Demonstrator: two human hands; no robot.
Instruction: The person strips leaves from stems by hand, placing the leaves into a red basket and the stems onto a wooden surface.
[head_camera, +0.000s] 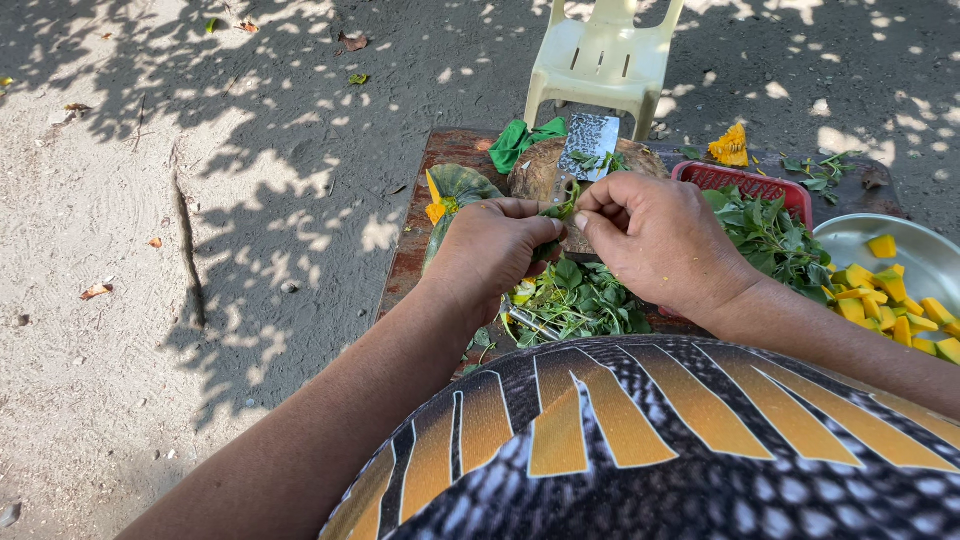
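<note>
My left hand and my right hand meet over a low wooden table. Both pinch the same green leafy stem between thumbs and fingertips. Below the hands lies a pile of picked green leaves. Just behind them a cleaver rests on a round wooden chopping block. A cut piece of green squash with orange flesh sits left of the block.
A red basket of leafy greens stands at the right, next to a metal bowl holding yellow squash cubes. A green cloth and a pale plastic chair are beyond the table. Sandy ground surrounds it.
</note>
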